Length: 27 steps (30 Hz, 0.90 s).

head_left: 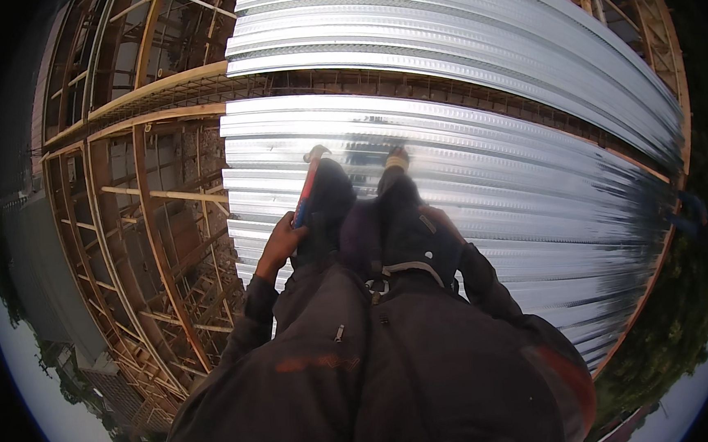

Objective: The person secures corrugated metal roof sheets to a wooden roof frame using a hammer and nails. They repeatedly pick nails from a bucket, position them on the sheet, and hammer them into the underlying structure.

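Observation:
My left hand [283,244] is closed around the handle of a hammer [307,190]. The handle is red above and blue near my fingers, and the metal head points away from me, beside my left leg. At my right hip, my right hand [446,223] rests close to a dark cloth piece [418,245] with a light round button. Its fingers are mostly hidden behind that cloth and my body. Under my feet lie silvery ribbed metal decking sheets [514,169].
A long gap with steel rebar cages [344,80] runs between two areas of decking. To the left, timber framing [162,234] surrounds deep openings down to lower levels. A wooden edge [642,295] borders the decking on the right, with trees [666,339] beyond it.

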Motion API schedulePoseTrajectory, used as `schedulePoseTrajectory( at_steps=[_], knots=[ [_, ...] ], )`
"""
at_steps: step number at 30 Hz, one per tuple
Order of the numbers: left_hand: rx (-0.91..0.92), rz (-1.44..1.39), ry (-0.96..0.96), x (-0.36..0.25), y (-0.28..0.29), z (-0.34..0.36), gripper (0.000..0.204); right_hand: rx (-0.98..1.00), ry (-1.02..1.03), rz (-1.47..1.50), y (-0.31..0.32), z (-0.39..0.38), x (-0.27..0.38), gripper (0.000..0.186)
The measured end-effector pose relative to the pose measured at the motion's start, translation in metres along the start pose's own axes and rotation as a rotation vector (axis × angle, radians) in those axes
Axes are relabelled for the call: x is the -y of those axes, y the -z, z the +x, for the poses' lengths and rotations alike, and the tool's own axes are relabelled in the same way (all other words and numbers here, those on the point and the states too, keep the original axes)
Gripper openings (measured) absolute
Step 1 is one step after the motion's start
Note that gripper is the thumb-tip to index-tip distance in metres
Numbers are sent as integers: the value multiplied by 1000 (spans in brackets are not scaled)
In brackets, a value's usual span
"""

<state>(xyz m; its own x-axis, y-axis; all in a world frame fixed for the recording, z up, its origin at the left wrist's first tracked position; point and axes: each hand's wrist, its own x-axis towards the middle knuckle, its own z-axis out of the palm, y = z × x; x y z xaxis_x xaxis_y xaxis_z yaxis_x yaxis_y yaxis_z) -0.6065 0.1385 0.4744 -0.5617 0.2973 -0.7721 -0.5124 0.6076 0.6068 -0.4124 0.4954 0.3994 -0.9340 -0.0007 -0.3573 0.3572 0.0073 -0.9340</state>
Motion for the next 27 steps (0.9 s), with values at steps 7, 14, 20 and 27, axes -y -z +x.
schedulePoseTrajectory(
  at_steps=[7, 14, 20, 27],
  knots=[
    [-301, 367, -258, -31, 7, 69, 39, -212, -628, 375, 14, 93, -50, 43],
    [-321, 367, -371, 52, -8, 476, 40, -152, -186, -203, 46, 275, -199, 41],
    [-585, 462, -631, 49, -22, 689, 40, 323, -144, -660, 112, 443, -255, 36],
    [-609, 707, -412, 141, -15, 819, 53, 312, 241, -1033, 93, 594, -445, 36]
  ],
)
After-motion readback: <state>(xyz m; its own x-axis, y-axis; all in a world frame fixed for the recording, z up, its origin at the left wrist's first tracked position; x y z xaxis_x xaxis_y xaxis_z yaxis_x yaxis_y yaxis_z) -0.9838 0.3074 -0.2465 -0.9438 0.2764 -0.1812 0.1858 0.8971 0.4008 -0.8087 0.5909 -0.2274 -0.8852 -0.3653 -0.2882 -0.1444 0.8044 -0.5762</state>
